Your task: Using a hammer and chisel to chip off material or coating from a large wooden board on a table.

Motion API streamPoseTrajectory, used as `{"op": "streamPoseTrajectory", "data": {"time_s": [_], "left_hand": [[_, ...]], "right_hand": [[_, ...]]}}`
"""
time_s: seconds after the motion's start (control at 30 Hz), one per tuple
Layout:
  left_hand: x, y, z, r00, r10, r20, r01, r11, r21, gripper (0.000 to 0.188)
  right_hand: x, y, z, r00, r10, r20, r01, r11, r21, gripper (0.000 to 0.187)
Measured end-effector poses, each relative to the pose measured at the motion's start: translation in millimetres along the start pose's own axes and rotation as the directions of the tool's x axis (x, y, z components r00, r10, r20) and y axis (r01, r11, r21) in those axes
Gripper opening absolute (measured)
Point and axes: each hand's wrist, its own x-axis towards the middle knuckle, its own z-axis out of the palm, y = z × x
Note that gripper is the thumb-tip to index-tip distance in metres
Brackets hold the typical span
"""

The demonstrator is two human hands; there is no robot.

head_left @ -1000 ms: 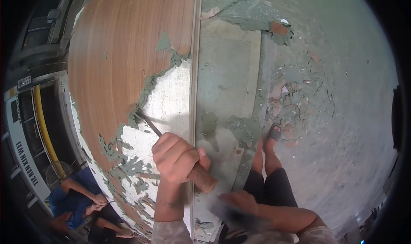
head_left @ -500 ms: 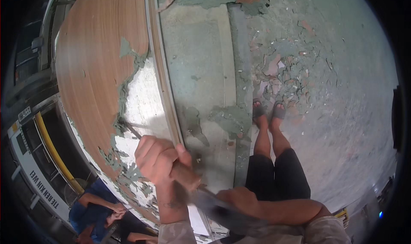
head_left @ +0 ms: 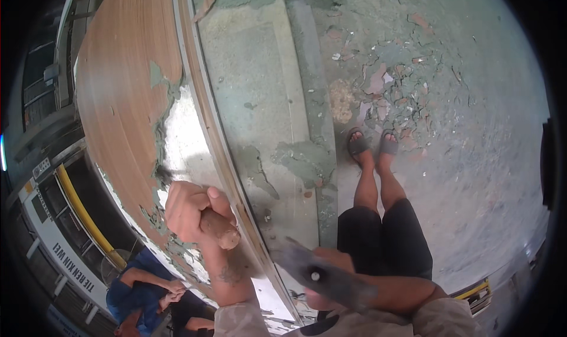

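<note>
A worn concrete floor [head_left: 472, 160], littered with flakes of green paint [head_left: 378, 83], spreads under a wood-grain panel [head_left: 118, 89] whose brown surface has peeled away to white along the lower edge. The left hand [head_left: 192, 210] is clenched in a fist around the brown wooden handle of a chisel [head_left: 220, 228], whose tip rests against the flaking edge of the panel. The right hand [head_left: 333, 266] is closed around a hammer [head_left: 319, 275], blurred, held low just beside the chisel's handle end. Below stand the person's bare legs and sandalled feet [head_left: 372, 145]. Another person in a blue shirt [head_left: 133, 287] sits at the lower left.
</note>
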Motion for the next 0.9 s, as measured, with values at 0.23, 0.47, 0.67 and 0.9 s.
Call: {"op": "streamPoseTrajectory", "data": {"time_s": [0.23, 0.47, 0.67, 0.9], "left_hand": [[2, 28, 11, 0.999, -0.031, -0.029, 0.028, 0.994, -0.102, 0.028], [6, 24, -2, 0.998, -0.055, 0.003, 0.055, 0.994, -0.095, 0.025], [6, 13, -7, 0.997, -0.054, 0.053, 0.056, 0.998, -0.032, 0.024], [12, -5, -6, 0.998, 0.006, -0.061, -0.009, 0.999, -0.045, 0.028]], "right_hand": [[-31, -35, -46, 0.969, -0.143, -0.204, 0.146, 0.989, -0.003, 0.045], [-29, -35, -60, 0.885, -0.444, -0.142, 0.464, 0.866, 0.187, 0.034], [-13, -62, -48, 0.958, -0.281, -0.054, 0.275, 0.956, -0.099, 0.026], [1, -26, -21, 0.995, 0.064, 0.078, -0.05, 0.984, -0.171, 0.033]]}}
